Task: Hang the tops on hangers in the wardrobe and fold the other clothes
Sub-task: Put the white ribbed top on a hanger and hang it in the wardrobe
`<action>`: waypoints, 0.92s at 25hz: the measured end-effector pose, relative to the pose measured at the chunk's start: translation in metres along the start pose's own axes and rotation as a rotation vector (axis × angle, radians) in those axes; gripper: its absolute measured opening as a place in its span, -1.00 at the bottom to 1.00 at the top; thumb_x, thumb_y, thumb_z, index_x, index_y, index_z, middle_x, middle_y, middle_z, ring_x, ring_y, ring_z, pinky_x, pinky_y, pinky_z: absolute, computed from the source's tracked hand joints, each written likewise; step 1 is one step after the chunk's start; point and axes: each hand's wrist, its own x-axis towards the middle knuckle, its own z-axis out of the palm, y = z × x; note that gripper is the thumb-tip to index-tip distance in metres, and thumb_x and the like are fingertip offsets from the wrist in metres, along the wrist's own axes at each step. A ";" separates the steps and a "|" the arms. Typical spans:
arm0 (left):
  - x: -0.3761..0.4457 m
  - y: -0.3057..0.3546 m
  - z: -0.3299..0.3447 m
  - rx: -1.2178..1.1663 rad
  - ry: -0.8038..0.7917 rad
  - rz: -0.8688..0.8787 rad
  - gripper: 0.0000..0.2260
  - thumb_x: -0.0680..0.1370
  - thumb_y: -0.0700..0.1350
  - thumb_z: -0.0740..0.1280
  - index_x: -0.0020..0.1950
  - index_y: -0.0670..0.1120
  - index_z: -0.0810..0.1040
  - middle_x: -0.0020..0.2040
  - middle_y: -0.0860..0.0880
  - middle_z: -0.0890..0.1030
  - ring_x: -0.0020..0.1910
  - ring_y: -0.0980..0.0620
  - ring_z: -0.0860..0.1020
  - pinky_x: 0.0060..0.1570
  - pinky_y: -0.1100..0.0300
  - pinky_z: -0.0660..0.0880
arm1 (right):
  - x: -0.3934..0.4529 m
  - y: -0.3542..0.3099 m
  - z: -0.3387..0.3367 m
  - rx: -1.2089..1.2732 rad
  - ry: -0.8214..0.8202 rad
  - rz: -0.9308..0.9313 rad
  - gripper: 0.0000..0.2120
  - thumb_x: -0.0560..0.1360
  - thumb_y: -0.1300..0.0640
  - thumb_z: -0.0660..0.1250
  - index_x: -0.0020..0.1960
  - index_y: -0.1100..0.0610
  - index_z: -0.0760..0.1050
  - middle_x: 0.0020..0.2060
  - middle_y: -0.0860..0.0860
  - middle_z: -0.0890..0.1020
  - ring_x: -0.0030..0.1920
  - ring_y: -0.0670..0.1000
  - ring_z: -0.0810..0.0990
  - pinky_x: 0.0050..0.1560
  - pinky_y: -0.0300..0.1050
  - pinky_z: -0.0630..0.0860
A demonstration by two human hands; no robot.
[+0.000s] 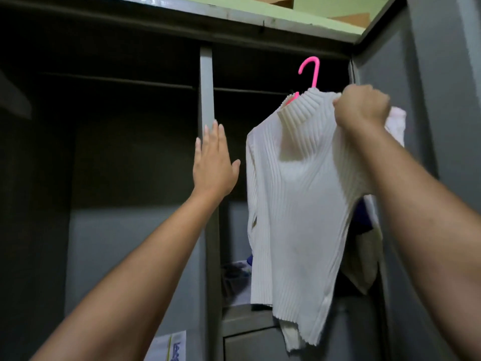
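The right hand (360,106) is gripping a white sweater (299,194) on a pink hanger (311,71) near the wardrobe rail (250,90); the left hand (214,162) is spreading flat, empty.

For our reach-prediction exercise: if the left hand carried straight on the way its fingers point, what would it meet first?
Probably the grey vertical wardrobe divider: the open left hand points up along it, fingertips overlapping it, though depth is unclear.

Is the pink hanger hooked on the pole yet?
Not yet. The pink hanger has its hook up in the air, above the pole, while the right hand holds the white top.
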 end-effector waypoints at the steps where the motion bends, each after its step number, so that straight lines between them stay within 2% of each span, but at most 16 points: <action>1: 0.012 -0.002 0.006 0.066 0.007 0.008 -0.26 0.59 0.09 0.21 0.56 -0.18 -0.14 0.58 -0.13 -0.12 0.55 -0.08 -0.15 0.52 -0.01 -0.13 | 0.017 -0.011 0.013 -0.027 -0.002 -0.011 -0.77 0.54 0.29 0.20 0.15 0.27 0.52 0.13 0.24 0.57 0.15 0.25 0.54 0.08 -0.03 0.43; 4: 0.037 -0.007 0.027 0.202 0.018 -0.037 -0.21 0.59 0.16 0.17 0.55 -0.22 -0.22 0.56 -0.18 -0.19 0.54 -0.12 -0.21 0.52 -0.05 -0.12 | 0.051 -0.035 0.054 -0.131 -0.044 -0.039 -0.78 0.48 0.35 0.22 0.09 0.27 0.53 0.07 0.20 0.60 0.09 0.22 0.57 0.00 -0.06 0.42; 7: 0.037 -0.007 0.050 0.325 0.121 -0.090 -0.15 0.57 0.22 0.13 0.52 -0.28 -0.25 0.55 -0.24 -0.21 0.54 -0.15 -0.20 0.52 -0.05 -0.10 | 0.077 -0.051 0.102 -0.196 -0.049 -0.081 -0.80 0.47 0.36 0.22 0.04 0.25 0.54 0.00 0.17 0.61 0.03 0.19 0.59 -0.16 -0.09 0.34; 9: 0.034 -0.008 0.059 0.381 0.175 -0.072 -0.16 0.57 0.23 0.11 0.52 -0.30 -0.23 0.55 -0.26 -0.18 0.54 -0.16 -0.18 0.52 -0.05 -0.11 | 0.092 -0.058 0.131 -0.228 -0.032 -0.106 -0.81 0.48 0.36 0.22 0.04 0.26 0.55 -0.03 0.16 0.62 -0.01 0.19 0.60 -0.19 -0.09 0.33; 15: 0.034 -0.011 0.065 0.423 0.242 -0.031 -0.18 0.57 0.22 0.10 0.53 -0.31 -0.19 0.55 -0.28 -0.12 0.54 -0.18 -0.14 0.52 -0.07 -0.06 | 0.122 -0.072 0.172 -0.268 0.038 -0.123 -0.81 0.49 0.34 0.23 0.06 0.26 0.54 -0.03 0.16 0.62 -0.01 0.19 0.60 -0.17 -0.09 0.33; 19: 0.032 -0.013 0.066 0.432 0.249 -0.020 -0.17 0.56 0.22 0.12 0.53 -0.31 -0.18 0.55 -0.28 -0.10 0.55 -0.17 -0.12 0.51 -0.07 -0.04 | 0.129 -0.079 0.186 -0.262 0.030 -0.138 -0.76 0.52 0.31 0.18 0.14 0.26 0.53 0.08 0.18 0.60 0.11 0.20 0.57 -0.01 -0.06 0.41; 23: 0.031 -0.011 0.064 0.431 0.243 -0.020 -0.16 0.55 0.20 0.15 0.53 -0.31 -0.19 0.55 -0.29 -0.11 0.54 -0.18 -0.13 0.52 -0.06 -0.05 | 0.118 -0.074 0.189 -0.300 -0.014 -0.182 -0.75 0.51 0.34 0.17 0.12 0.26 0.53 0.06 0.18 0.60 0.06 0.21 0.58 -0.11 -0.07 0.37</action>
